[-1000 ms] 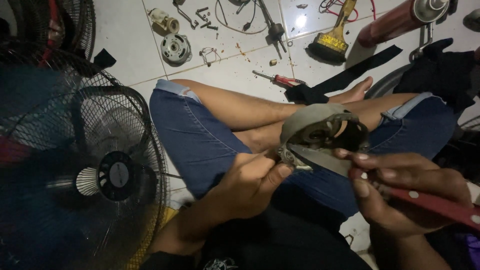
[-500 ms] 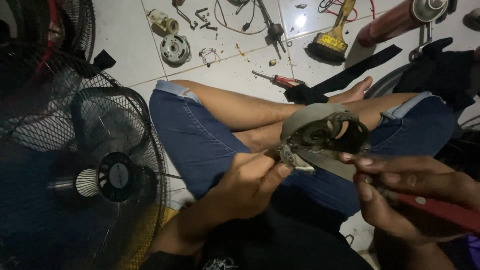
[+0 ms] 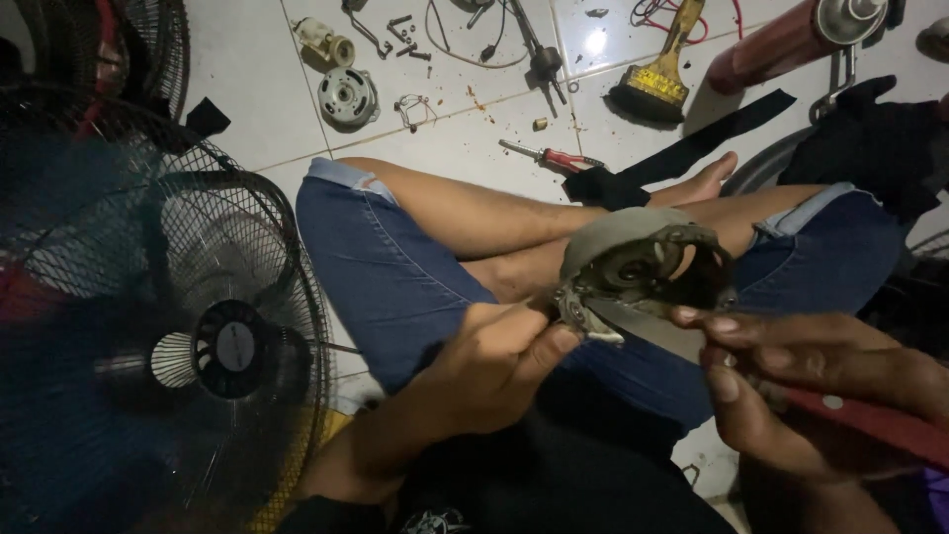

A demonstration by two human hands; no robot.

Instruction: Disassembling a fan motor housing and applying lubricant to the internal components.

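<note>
Compared with before, almost nothing moves; the motor (image 3: 643, 272) stays over the lap. Left of the motor, the left hand (image 3: 489, 371) pinches its lower edge with curled fingers. Right of the motor, the right hand (image 3: 801, 391) is closed around a red handle (image 3: 880, 425), fingertips touching the motor.

**White tiled floor, strewn with parts and tools**

The white tiled floor (image 3: 247, 89) carries everything. Beyond the left hand (image 3: 494, 366) lies a red-handled screwdriver (image 3: 549, 156); farther off sit a round motor part (image 3: 348, 96), a small cylindrical part (image 3: 326, 40), loose screws (image 3: 407, 35) and a wire clip (image 3: 410, 107). Well beyond the right hand (image 3: 811, 386) lie a yellow-handled brush (image 3: 660, 74), a black strap (image 3: 712, 143) and a red canister (image 3: 791, 40). Left of the left hand stands a black fan grille (image 3: 168, 326).
</note>
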